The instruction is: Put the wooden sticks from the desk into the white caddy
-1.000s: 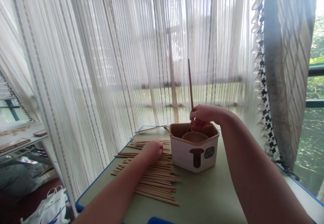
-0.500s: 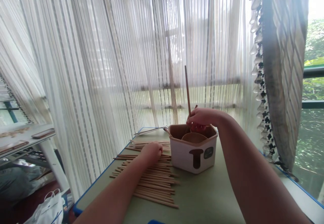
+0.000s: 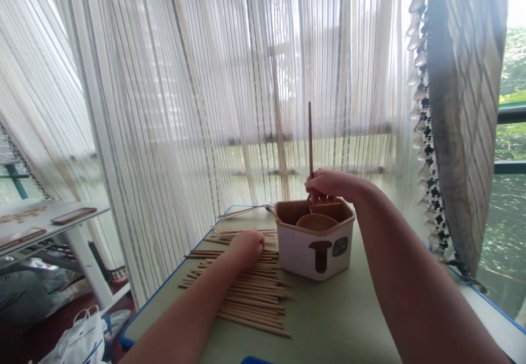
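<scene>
My right hand [image 3: 322,185] is closed around a wooden chopstick [image 3: 310,134], which stands nearly upright over the back left of the box. The box [image 3: 298,251] is white with a brown rim and inner dividers, and a cut-out in its front. A round brown inner wall [image 3: 316,222] shows inside it. My left hand [image 3: 249,248] rests on the table left of the box, fingers curled, over loose wooden chopsticks [image 3: 255,301] laid side by side. What those fingers hold, if anything, is hidden.
Several thinner sticks and a wrapped item [image 3: 246,210] lie behind the chopsticks. The pale green table [image 3: 329,320] has a blue edge. Sheer curtains [image 3: 184,106] hang behind it. A second table [image 3: 88,227] with trays stands at left, with a white bag [image 3: 84,336] below.
My right hand has shifted slightly, and its chopstick now stands straighter and farther right. A second stick end above that hand no longer shows. My left hand is almost unmoved.
</scene>
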Demonstrator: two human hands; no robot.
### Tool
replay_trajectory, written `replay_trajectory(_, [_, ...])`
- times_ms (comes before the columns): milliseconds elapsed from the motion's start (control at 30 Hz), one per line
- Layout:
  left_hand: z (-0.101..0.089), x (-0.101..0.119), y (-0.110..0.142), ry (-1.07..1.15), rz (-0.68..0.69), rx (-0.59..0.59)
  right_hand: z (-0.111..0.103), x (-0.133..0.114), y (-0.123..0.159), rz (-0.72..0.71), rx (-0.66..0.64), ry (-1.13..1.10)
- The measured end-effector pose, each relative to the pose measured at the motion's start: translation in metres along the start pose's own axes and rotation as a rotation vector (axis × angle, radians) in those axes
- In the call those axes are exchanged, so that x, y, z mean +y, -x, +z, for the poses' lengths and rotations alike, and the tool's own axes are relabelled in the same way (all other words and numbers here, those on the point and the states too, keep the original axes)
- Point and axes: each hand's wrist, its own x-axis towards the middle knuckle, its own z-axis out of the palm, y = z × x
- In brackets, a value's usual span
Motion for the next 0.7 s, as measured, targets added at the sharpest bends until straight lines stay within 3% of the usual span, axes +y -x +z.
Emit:
replay_trajectory(267, [-0.003,0.004,0.004,-0.036,0.055,0.012,0.010,0.005,-0.011,0.026,-0.117,0.052])
replay_trajectory(500, [-0.006,0.005,0.007,-0.034,0.056,0.013,0.012,-0.006,-0.007,0.000,-0.047,0.004])
replay_trajectory(700, [-0.008,0.006,0.007,-0.026,0.039,0.004,0.007,-0.008,-0.007,0.085,0.060,-0.081])
